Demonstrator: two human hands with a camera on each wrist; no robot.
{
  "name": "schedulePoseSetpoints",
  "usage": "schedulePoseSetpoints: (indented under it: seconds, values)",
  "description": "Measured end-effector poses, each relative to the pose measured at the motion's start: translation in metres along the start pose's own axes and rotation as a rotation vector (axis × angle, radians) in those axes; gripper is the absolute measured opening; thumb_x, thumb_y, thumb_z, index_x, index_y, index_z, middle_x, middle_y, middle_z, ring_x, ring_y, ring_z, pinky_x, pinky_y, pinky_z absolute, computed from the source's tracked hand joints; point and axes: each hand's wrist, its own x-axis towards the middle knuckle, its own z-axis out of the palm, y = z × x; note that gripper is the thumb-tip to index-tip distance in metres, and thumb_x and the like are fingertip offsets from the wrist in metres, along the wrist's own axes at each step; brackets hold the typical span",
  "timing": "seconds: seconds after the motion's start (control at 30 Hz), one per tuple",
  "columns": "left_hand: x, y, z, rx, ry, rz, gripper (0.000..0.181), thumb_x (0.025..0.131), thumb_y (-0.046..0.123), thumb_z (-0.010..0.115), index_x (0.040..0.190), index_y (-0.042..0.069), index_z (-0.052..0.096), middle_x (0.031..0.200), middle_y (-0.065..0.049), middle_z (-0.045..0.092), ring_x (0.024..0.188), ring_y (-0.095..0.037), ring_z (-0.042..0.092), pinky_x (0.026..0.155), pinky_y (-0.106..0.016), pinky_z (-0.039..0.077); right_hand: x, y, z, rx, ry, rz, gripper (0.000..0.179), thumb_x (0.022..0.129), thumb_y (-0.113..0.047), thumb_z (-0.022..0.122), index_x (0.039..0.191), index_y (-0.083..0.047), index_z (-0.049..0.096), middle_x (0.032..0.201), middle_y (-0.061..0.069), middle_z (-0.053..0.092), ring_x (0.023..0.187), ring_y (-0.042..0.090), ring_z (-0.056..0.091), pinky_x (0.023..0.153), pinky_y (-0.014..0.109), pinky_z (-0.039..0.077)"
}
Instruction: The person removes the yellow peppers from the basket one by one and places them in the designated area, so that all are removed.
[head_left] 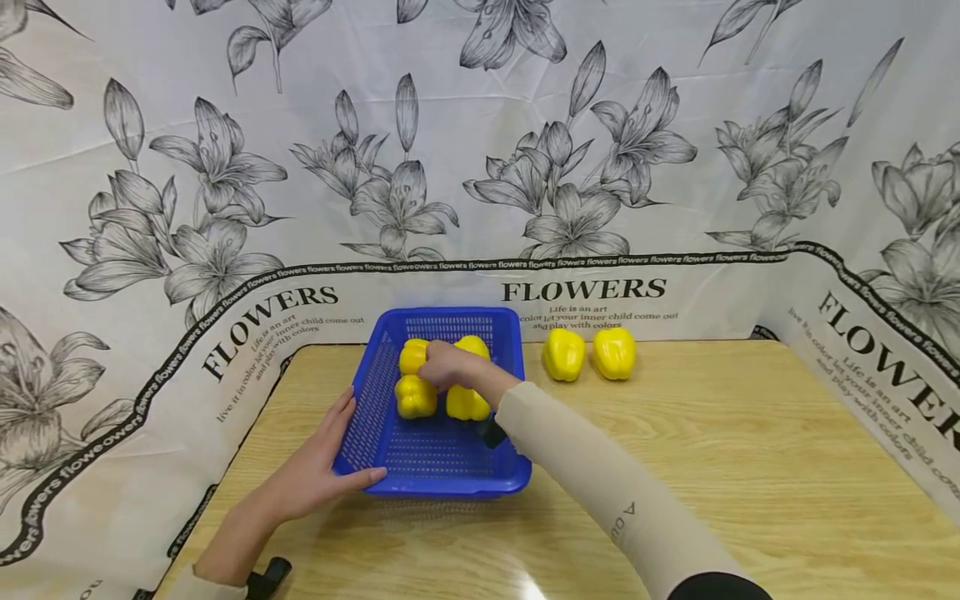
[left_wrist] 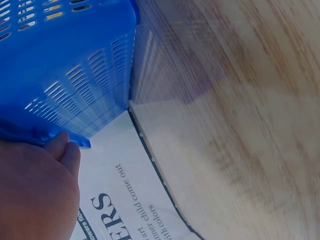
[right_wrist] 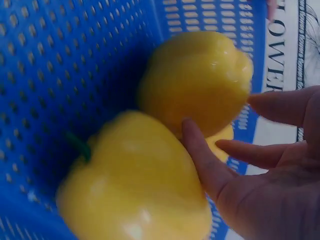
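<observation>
The left hand grips the blue basket at its eight o'clock; the right hand, loosely spread, is among four yellow peppers inside; two outer peppers sit at two o'clock.

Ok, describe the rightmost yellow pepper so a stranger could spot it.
Find the blue basket on the wooden table. Right of it, two yellow peppers sit side by side. Yours is the right-hand one, farther from the basket.
</observation>
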Motion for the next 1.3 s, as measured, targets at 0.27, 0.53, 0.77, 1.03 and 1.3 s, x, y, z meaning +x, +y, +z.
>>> schedulePoseSetpoints:
  seconds: [0.27, 0.53, 0.77, 1.03, 1.3]
  values:
    - [0.000, 0.000, 0.001, 0.019, -0.001, 0.000, 0.113, 0.087, 0.061, 0.072, 0.166, 0.011, 0.008, 0.172, -0.011, 0.001, 0.154, -0.043, 0.017, 0.116, -0.068, 0.027, 0.011, 0.005, 0.020, -0.054, -0.095, -0.023, 0.028, 0.096, -0.013, 0.071, 0.117, 0.005, 0.066, 0.098, 0.008, 0.062, 0.089, 0.023, 0.062, 0.098, 0.045, 0.055]
    - [0.000, 0.002, 0.002, 0.034, 0.000, 0.011, 0.110, 0.089, 0.059, 0.071, 0.165, 0.009, 0.009, 0.172, -0.010, 0.002, 0.153, -0.045, 0.017, 0.115, -0.069, 0.027, 0.012, 0.012, 0.022, 0.010, -0.269, 0.020, 0.059, 0.099, -0.027, 0.070, 0.146, 0.002, 0.050, 0.124, 0.013, 0.061, 0.111, 0.032, 0.063, 0.098, 0.052, 0.055]
    - [-0.001, 0.003, 0.001, 0.023, 0.002, 0.019, 0.111, 0.088, 0.057, 0.073, 0.165, 0.009, 0.009, 0.173, -0.007, 0.001, 0.154, -0.043, 0.015, 0.116, -0.068, 0.026, 0.013, 0.018, 0.025, 0.148, -0.328, 0.038, 0.061, 0.099, -0.021, 0.069, 0.150, 0.000, 0.043, 0.127, 0.015, 0.059, 0.113, 0.036, 0.064, 0.093, 0.053, 0.057]
    - [0.000, 0.003, 0.000, 0.034, -0.004, 0.016, 0.113, 0.088, 0.060, 0.072, 0.165, 0.008, 0.009, 0.173, -0.009, 0.001, 0.153, -0.045, 0.016, 0.115, -0.069, 0.026, 0.008, 0.016, 0.019, 0.189, -0.276, -0.019, 0.067, 0.100, -0.019, 0.068, 0.156, -0.002, 0.036, 0.139, 0.016, 0.052, 0.121, 0.034, 0.060, 0.097, 0.054, 0.055]
    - [0.000, 0.005, 0.000, 0.031, 0.000, 0.010, 0.112, 0.088, 0.060, 0.072, 0.165, 0.008, 0.008, 0.172, -0.010, 0.002, 0.152, -0.047, 0.019, 0.113, -0.070, 0.028, -0.004, 0.007, -0.002, 0.238, -0.203, -0.066, 0.072, 0.101, -0.018, 0.067, 0.161, -0.006, 0.029, 0.151, 0.016, 0.041, 0.122, 0.032, 0.058, 0.102, 0.055, 0.052]
